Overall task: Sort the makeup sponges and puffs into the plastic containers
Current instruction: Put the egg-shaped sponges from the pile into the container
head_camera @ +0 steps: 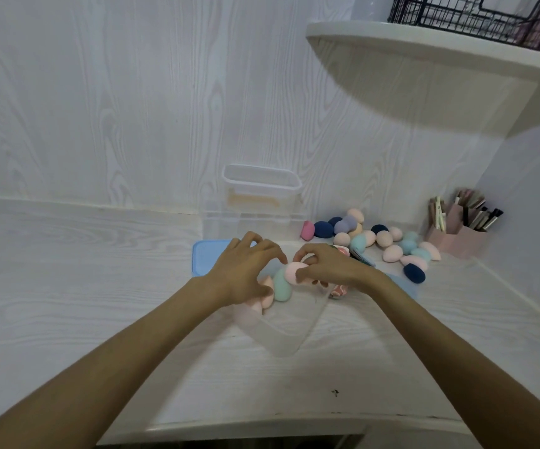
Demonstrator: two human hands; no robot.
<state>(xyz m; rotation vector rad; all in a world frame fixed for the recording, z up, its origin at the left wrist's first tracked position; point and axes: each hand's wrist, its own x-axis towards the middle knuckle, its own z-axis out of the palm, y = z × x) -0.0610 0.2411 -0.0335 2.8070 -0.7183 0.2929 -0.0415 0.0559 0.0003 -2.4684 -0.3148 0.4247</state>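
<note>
Pink sponge (292,272) upright, pinched by right hand (326,265) fingers; left hand (242,270) relaxed.

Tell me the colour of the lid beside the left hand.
Light blue; the lid shows in the head view, partly behind the left hand.

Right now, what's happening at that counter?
A person is filling a clear container with makeup sponges. The right hand pinches a pink sponge over it; the left hand hovers beside, fingers spread, holding nothing. A mint sponge is already inside. A pile of sponges waits at right.
</note>
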